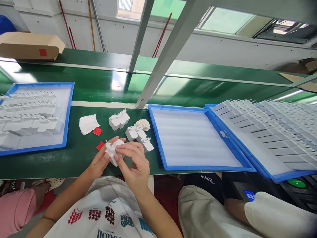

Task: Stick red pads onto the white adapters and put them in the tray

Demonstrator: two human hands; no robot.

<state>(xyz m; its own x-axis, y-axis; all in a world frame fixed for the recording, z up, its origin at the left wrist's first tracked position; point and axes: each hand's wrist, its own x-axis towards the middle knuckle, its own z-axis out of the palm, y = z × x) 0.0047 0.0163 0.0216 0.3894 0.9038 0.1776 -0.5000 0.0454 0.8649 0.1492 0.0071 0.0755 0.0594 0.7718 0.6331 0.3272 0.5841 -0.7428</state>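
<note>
Pinching one white charger plug (pixel 113 148), left hand (pixel 98 164) fingers curled beneath, right hand (pixel 135 166) fingers closed on top

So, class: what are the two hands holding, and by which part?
Left hand and right hand pinch a small white plastic charger plug by its body.

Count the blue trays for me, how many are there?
3 blue trays: the left tray with white plugs, the middle tray, and the right tray, full of plugs, overlapping the middle one. None seems hidden.
</note>
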